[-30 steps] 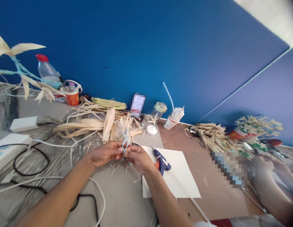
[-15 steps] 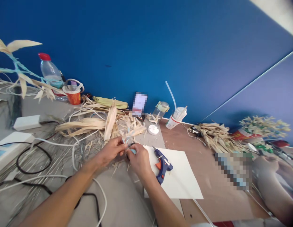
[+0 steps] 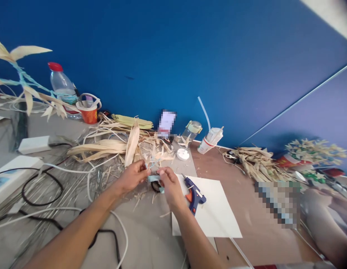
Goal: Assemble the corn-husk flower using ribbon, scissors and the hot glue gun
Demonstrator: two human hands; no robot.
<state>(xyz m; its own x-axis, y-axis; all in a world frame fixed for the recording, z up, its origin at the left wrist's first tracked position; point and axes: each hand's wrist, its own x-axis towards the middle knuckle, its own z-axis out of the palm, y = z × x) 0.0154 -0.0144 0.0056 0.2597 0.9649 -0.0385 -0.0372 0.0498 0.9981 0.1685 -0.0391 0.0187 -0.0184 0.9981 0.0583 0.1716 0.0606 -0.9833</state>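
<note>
My left hand pinches a thin piece with light blue on it, near the middle of the desk. Close to its right, my right hand has its fingers pressed together at the end of a light blue strip, which spans the gap between the hands. Pale husk petals show just beyond the fingertips. A dark blue glue gun with an orange trigger lies on a white sheet to the right of my right hand. Something dark and round, partly hidden, sits below the strip.
Dried husks and cables spread across the left side. Along the wall stand a bottle, an orange cup, a phone, a jar and a white cup. Another person's arm is at the far right.
My right hand has moved slightly right, away from my left hand, and its fingers have shifted. More of the light blue strip shows between the hands. The view has shifted a little.
</note>
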